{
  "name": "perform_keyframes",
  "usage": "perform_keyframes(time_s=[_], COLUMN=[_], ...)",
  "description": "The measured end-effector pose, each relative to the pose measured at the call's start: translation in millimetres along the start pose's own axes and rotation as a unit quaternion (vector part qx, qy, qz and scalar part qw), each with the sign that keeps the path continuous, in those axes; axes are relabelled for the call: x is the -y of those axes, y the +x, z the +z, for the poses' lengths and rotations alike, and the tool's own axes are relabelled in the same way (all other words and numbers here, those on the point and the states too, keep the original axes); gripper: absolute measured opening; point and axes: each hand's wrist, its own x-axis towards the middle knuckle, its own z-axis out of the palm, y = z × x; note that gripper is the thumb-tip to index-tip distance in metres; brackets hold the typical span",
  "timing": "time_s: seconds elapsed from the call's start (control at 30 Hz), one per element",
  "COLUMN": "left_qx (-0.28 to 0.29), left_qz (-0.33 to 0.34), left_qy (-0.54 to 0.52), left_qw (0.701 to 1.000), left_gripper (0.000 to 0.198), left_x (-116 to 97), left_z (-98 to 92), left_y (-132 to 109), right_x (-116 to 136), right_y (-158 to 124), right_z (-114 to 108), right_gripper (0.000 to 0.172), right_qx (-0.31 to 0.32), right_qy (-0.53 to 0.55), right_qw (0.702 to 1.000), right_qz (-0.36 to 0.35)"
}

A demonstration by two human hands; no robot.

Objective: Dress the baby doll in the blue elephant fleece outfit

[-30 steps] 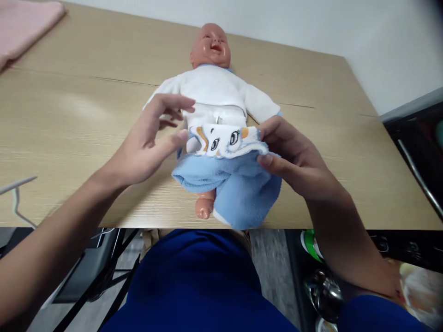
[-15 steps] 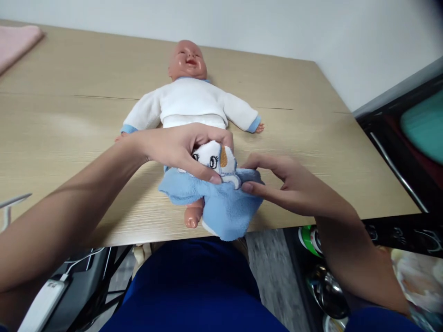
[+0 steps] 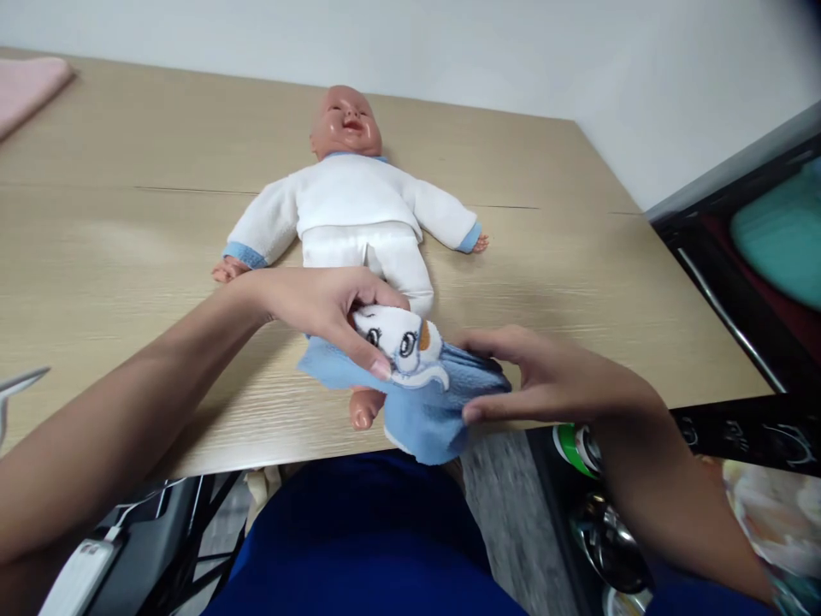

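Both hands on doll's blue trousers

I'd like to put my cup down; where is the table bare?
Bare wood lies left of the doll, short of the pink cloth, and right of its arm. The near edge is crowded: left hand and right hand grip the blue trousers.

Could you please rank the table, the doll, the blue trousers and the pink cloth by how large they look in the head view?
1. Table, by far the largest.
2. Doll.
3. Blue trousers, though they lie nearer the camera, which may flatter them.
4. Pink cloth; only a corner shows, so its true size is unsure.
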Motion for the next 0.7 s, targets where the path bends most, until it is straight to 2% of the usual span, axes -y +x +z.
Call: perform_keyframes(time_s=[0.03, 0.1, 0.2, 0.3, 0.37, 0.43, 0.5, 0.6, 0.63, 0.7], left_qx=[-0.001, -0.011, -0.030, -0.057, -0.033, 0.027, 0.066, 0.078, 0.079, 0.080], left_qz=[0.010, 0.051, 0.080, 0.052, 0.048, 0.044, 0.024, -0.012, -0.024, -0.049], left_qy=[0.016, 0.048, 0.050, 0.018, -0.016, -0.059, -0.082, -0.075, -0.068, -0.054], left_qw=[1.000, 0.998, 0.995, 0.997, 0.998, 0.997, 0.994, 0.994, 0.994, 0.994], left_gripper=[0.017, 0.014, 0.014, 0.016, 0.022, 0.025, 0.026, 0.029, 0.031, 0.036], left_x=[-0.8, -3.0, -7.6, -10.3, -9.2, -6.0, -2.5, 0.2, 0.3, 0.0], left_z=[0.2, 1.1, 2.9, 5.6, 7.9, 10.3, 12.2, 13.0, 12.4, 9.9], left_y=[-0.5, -1.1, -1.8, -0.6, 2.3, 6.1, 9.8, 13.2, 13.9, 14.6], right_x=[1.7, 2.7, -0.8, -5.8, -7.1, -5.6, -2.3, 0.4, -0.5, -5.5], right_y=[-2.4, -4.7, -0.2, 11.7, 19.1, 21.8, 19.0, 11.4, 10.1, 11.2], right_z=[-0.4, 3.3, 16.5, 27.0, 27.1, 21.9, 14.5, 8.4, 9.0, 13.2], right_gripper=[0.035, 0.031, 0.025, 0.024, 0.026, 0.029, 0.031, 0.035, 0.036, 0.038], right_qx=[0.014, 0.003, -0.101, -0.218, -0.243, -0.212, -0.116, 0.042, 0.062, 0.051], right_qy=[-0.018, -0.015, 0.052, 0.126, 0.138, 0.131, 0.132, 0.144, 0.143, 0.132], right_qw=[1.000, 0.998, 0.988, 0.964, 0.957, 0.968, 0.984, 0.987, 0.986, 0.988], right_qz=[-0.007, -0.056, -0.109, -0.091, -0.073, -0.038, 0.005, 0.050, 0.059, 0.065])
